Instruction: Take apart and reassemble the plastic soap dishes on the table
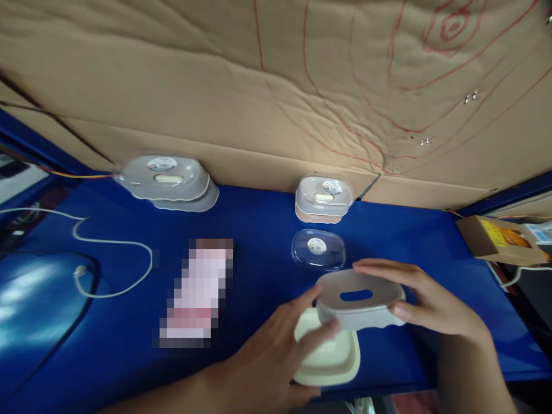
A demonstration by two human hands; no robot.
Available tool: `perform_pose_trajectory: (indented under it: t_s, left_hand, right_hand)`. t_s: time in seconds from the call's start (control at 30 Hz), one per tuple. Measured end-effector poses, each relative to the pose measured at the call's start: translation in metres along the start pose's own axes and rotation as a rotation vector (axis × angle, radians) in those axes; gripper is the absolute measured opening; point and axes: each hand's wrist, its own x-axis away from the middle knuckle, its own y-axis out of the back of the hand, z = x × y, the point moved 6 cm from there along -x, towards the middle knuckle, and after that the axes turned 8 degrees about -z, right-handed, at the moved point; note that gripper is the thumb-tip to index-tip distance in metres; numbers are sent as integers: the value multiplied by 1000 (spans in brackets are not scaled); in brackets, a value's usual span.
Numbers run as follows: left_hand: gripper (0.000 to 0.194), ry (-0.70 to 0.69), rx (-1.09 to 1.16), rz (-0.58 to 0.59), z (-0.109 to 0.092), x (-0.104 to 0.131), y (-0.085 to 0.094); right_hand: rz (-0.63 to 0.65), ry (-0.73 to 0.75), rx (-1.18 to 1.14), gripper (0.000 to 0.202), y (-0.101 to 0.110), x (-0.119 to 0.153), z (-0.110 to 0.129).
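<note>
- Tray [338, 361], pale green and shallow, at the near edge of the worktop [259, 230], partly hidden by the left hand [280, 339].
- Left hand: thumb and forefinger spread about the left end of the grey cover [366, 313]; I cannot tell whether this grip is clamped on it.
- Right hand [431, 296]: grip clamped on the grey cover's right end, thumb on the near side, fingers along the far side.
- Grey cover: between the two hands, slot uppermost, its left end overlapping the tray's far part in view.
- Clear lid [319, 250]: just beyond the grey cover, labelled.
- Small stack [323, 201]: farther, near the cardboard wall [172, 98].
</note>
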Motion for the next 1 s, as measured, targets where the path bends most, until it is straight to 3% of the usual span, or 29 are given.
perform_pose_trajectory:
  t_s: [0.1,0.3,0.43,0.67,1.0]
  left_hand:
    - [98,-209,-144,70,-14,5,-7]
    - [64,-368,-293,57,-26,-3,0]
    - [32,-489,-419,111,-32,-4,-2]
    - [29,-580,-518,119,-33,7,-9]
    - [22,-544,-400,99,-32,1,1]
  right_hand:
    - [61,-4,-13,63,1,5,3]
    - [-32,-24,81,62,18,16,1]
    - [-26,7,70,65,1,11,2]
    - [30,151,164,66,-69,-10,20]
    - [37,206,304,51,-77,-17,22]
